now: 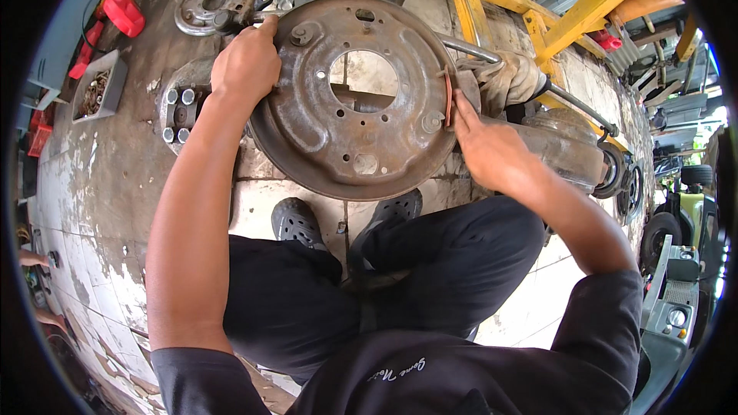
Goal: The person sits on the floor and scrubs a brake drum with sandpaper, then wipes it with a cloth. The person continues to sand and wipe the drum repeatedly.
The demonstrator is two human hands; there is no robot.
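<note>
A round, rust-stained brake backing plate (300, 127) with a large centre hole and several small holes stands tilted in front of my knees. My left hand (250, 61) grips its upper left rim, the index finger stretched along the edge and the other fingers partly hidden. At the plate's right rim, my right hand (492, 154) presses a thin reddish piece that looks like sandpaper (449, 96) against the metal with its fingertips. The thumb and the underside of that hand are hidden.
A rusty axle housing (557, 150) lies to the right, beside a cloth glove (507, 81) and a long metal bar (580, 104). Left stand a block with bolts (182, 115) and a tray of small parts (100, 88). Yellow steel frames (569, 19) rise at the back right.
</note>
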